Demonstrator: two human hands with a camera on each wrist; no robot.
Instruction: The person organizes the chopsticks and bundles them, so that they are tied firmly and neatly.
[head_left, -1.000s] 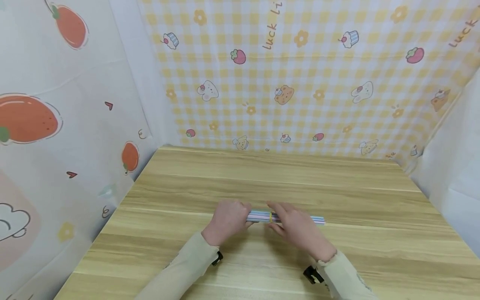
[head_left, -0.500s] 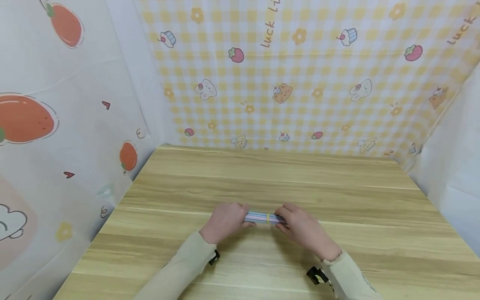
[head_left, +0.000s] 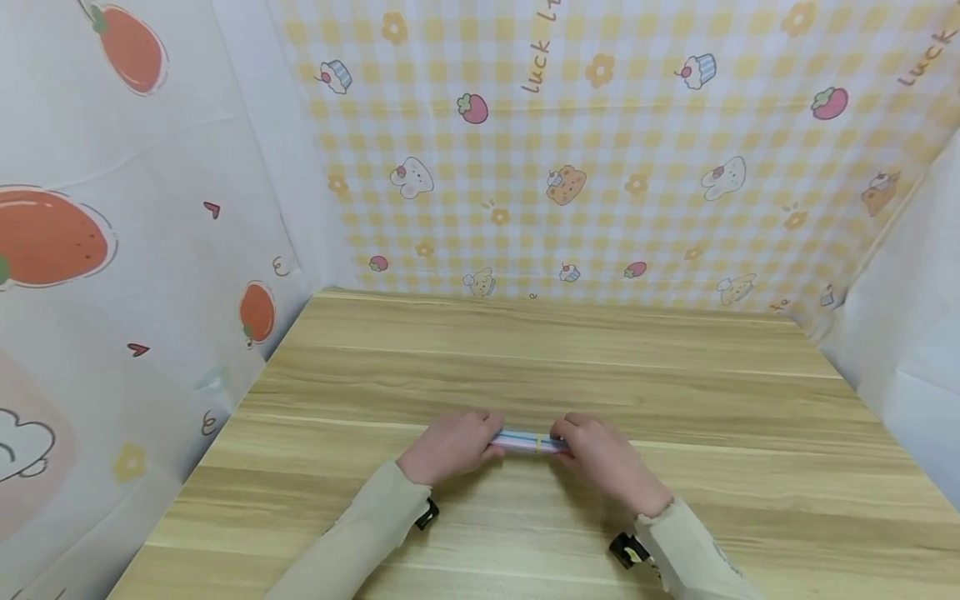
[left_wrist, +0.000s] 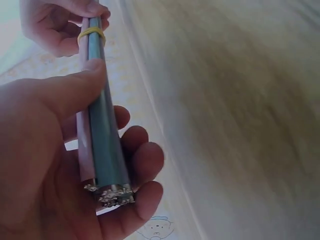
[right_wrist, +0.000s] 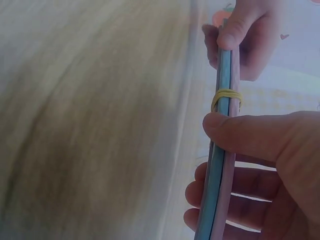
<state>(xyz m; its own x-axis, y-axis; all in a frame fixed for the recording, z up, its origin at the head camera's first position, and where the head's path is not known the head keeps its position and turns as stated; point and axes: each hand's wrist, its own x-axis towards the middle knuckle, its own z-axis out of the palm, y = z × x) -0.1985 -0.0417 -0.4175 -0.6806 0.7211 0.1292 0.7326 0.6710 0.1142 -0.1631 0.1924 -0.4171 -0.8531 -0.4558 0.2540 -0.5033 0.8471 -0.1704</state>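
Between my two hands lies a bundle of pencils [head_left: 519, 440], pale blue and pink, with a yellow rubber band [right_wrist: 227, 94] round it. My left hand [head_left: 453, 446] grips one end, thumb on top and fingers curled beneath. Past that palm, the left wrist view shows the bundle's glittery silver ends [left_wrist: 112, 195]. On the other side, my right hand [head_left: 603, 458] holds the pencils, its thumb [right_wrist: 220, 127] pressed just beside the band. The far right end is covered by the right hand in the head view.
The bundle is held over a wood-grain table [head_left: 480, 358]. A yellow checked cloth [head_left: 525, 150] hangs behind it, and white cloths stand at the left and right sides. Black wrist straps [head_left: 628, 550] show below the cuffs.
My right hand has gone from lying over the bundle with extended fingers to gripping it right of the band. The bundle has turned slightly, showing more pink. The left hand keeps its hold.
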